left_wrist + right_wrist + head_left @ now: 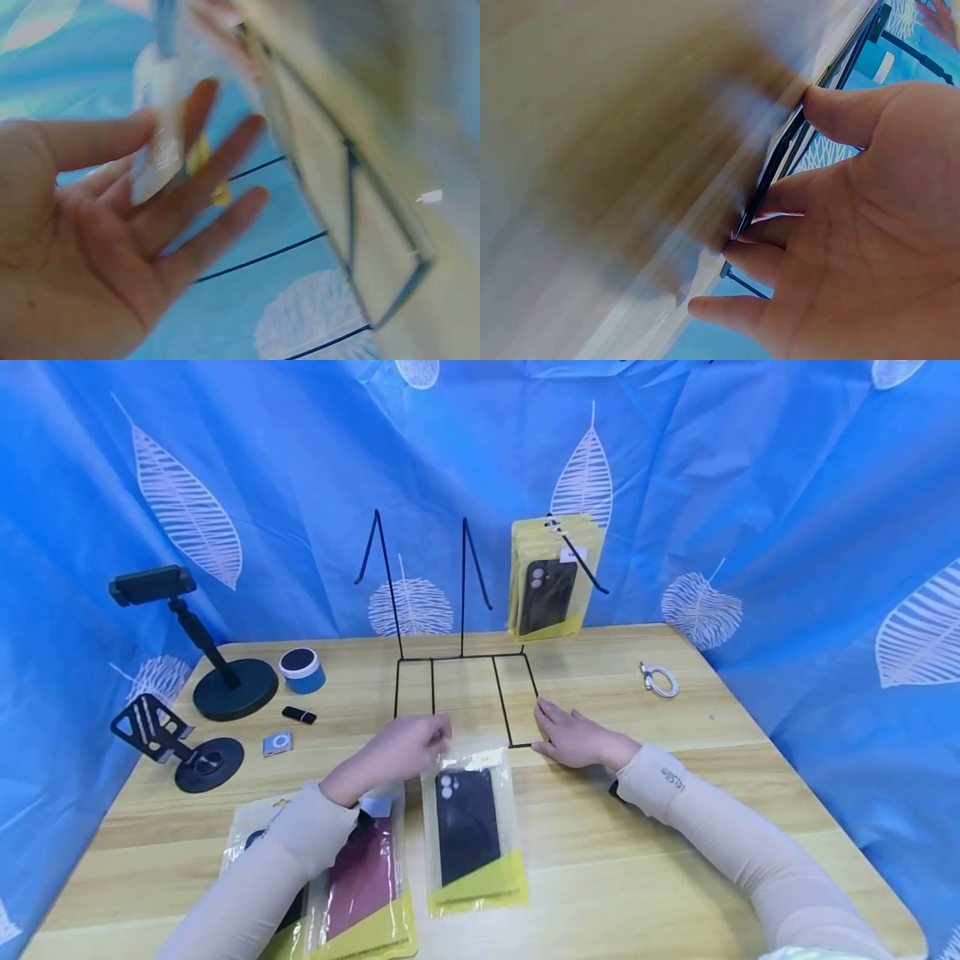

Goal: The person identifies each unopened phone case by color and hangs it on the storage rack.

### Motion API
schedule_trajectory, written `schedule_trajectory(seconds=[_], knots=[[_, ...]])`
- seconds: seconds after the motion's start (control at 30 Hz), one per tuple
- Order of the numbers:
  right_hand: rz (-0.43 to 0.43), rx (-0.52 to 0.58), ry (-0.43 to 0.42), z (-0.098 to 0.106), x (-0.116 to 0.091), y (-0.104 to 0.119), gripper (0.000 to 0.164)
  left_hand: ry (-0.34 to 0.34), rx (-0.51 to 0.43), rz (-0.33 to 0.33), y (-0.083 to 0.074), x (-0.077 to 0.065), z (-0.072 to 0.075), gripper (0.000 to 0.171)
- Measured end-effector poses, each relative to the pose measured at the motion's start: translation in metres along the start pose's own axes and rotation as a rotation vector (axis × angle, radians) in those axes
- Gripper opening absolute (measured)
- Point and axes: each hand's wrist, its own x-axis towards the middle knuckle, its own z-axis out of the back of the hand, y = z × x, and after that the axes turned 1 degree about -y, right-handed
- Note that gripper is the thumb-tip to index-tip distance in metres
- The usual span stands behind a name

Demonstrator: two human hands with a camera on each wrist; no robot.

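Note:
My left hand (397, 753) pinches the top of a clear, yellow-bottomed packet holding a black phone case (468, 827). In the left wrist view the clear packet (159, 154) hangs between thumb and index finger, the other fingers spread. With fingers stretched out, my right hand (579, 739) rests at the right side of the black wire display rack's base (502, 700). Fingertips and thumb meet that black wire (780, 146) in the right wrist view. More phone-case packets hang on the rack's right hook (558, 581); its other two hooks stand bare.
A packet with a dark red case (363, 881) overlaps another packet under my left forearm. Along the left stand a phone holder (235, 689), a folding stand (210, 764), a blue jar (303, 672), a USB stick (299, 715) and a small music player (277, 743). A coiled white cable (662, 682) lies right.

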Motion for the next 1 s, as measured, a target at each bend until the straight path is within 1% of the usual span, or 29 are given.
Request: schedule_trajectory(seconds=[0.13,0.23,0.3,0.43,0.5,0.57,0.63,0.7,0.83,1.0], knots=[[0.000,0.008,-0.002,0.002,0.000,0.001,0.075,-0.207,-0.167,-0.005,-0.012,0.002,0.019,0.008],[0.005,0.014,-0.002,0.002,0.000,0.001,0.075,-0.339,-0.250,-0.037,-0.021,0.001,0.030,0.007],[0.008,0.015,-0.001,0.003,0.000,0.002,0.074,-0.441,-0.265,-0.093,-0.027,0.001,0.037,0.007],[0.008,0.008,0.001,0.003,0.000,0.002,0.075,-0.661,-0.277,-0.246,-0.040,0.005,0.051,0.007],[0.020,0.016,-0.010,0.003,0.001,0.001,0.074,-0.743,-0.306,-0.298,-0.046,0.008,0.058,0.007],[0.041,0.032,-0.031,0.002,0.001,-0.001,0.071,-0.785,-0.356,-0.322,-0.053,0.012,0.066,0.007],[0.066,0.038,-0.050,0.000,0.002,-0.004,0.067,-0.799,-0.410,-0.333,-0.059,0.015,0.072,0.007],[0.088,0.054,-0.065,-0.002,0.003,-0.006,0.062,-0.799,-0.442,-0.339,-0.064,0.020,0.078,0.008],[0.098,0.070,-0.069,-0.002,0.002,-0.007,0.057,-0.800,-0.458,-0.345,-0.069,0.031,0.084,0.010],[0.060,0.051,-0.055,0.003,-0.001,-0.002,0.066,-0.779,-0.461,-0.300,-0.066,0.044,0.088,0.010]])
